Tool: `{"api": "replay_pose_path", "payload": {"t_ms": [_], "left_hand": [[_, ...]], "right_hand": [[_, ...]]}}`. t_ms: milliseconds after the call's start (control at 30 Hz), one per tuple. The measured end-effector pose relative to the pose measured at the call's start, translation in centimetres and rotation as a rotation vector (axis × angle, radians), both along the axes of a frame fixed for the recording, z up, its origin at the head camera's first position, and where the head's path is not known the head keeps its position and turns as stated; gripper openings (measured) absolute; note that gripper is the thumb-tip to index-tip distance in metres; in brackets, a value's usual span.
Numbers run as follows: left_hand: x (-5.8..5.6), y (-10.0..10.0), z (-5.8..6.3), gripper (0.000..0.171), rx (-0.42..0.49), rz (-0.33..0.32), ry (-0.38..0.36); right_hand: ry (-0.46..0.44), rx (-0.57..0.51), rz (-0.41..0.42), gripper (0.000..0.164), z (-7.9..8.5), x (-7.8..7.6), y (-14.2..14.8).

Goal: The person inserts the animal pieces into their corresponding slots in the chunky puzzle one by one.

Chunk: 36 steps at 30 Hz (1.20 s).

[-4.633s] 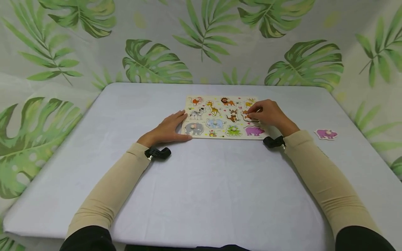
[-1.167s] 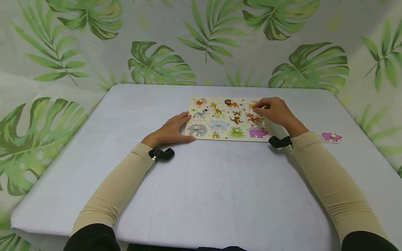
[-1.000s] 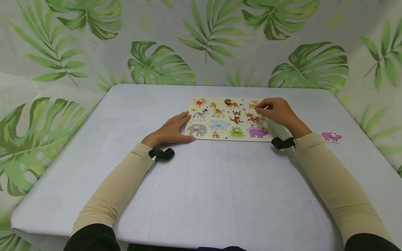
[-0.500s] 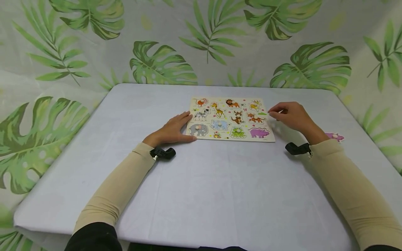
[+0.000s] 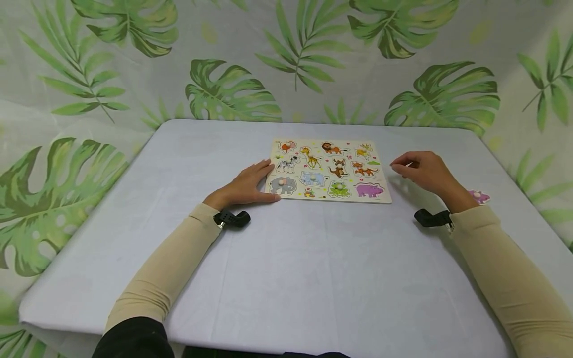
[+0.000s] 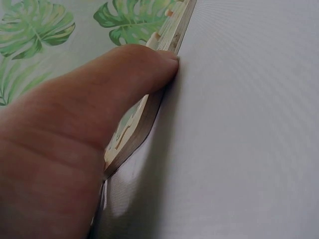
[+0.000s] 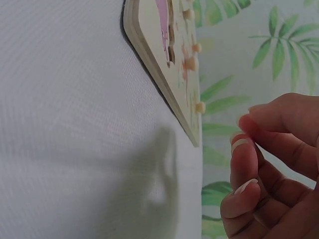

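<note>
A wooden animal peg puzzle board (image 5: 322, 195) lies on the table, its animal pieces with small knobs set in their recesses. My left hand (image 5: 243, 186) rests at the board's left front corner, fingers straight along the side, thumb (image 6: 149, 62) touching the front edge. Over the table just right of the board is my right hand (image 5: 425, 174), fingers loosely curled and holding nothing. The tiger piece (image 5: 364, 169) sits in its recess. At the front right, the hippo recess (image 5: 369, 190) shows a purple picture without a knob. The loose hippo piece (image 5: 480, 197) lies farther right, partly hidden by my right wrist.
A white cloth covers the table (image 5: 291, 278). Behind it hangs a leaf-patterned backdrop (image 5: 224, 30). Black wrist cameras sit on both wrists, the right one (image 5: 431, 218) above the cloth.
Earlier my right hand pinched the tiger piece at its recess; the piece now lies there, released. That hand has moved off the board to the right. My left hand has stayed on the corner.
</note>
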<state>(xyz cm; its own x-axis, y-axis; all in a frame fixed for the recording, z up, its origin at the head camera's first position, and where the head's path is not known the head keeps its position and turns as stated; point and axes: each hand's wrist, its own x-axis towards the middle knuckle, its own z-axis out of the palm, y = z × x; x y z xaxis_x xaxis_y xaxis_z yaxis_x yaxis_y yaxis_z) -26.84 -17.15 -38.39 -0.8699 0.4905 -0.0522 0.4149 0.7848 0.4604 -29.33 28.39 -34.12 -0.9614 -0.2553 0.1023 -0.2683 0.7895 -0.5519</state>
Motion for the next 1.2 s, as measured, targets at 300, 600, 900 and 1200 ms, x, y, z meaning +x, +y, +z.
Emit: {"api": "replay_pose_path", "payload": {"t_ms": [300, 600, 900, 1200], "left_hand": [[0.1, 0.0, 0.1, 0.099, -0.001, -0.004, 0.011], [0.1, 0.0, 0.0, 0.099, -0.004, 0.002, 0.01], [0.1, 0.1, 0.1, 0.098, -0.001, 0.017, 0.0], [0.2, 0.2, 0.3, 0.098, -0.004, 0.018, -0.002]], "right_hand": [[-0.003, 0.023, -0.022, 0.035, 0.0, 0.4, 1.1], [-0.007, 0.036, -0.04, 0.038, -0.2, 1.1, 2.7], [-0.009, 0.041, -0.053, 0.041, -0.1, 1.9, 3.6], [-0.029, 0.05, -0.055, 0.043, -0.2, 2.0, 4.6]]}}
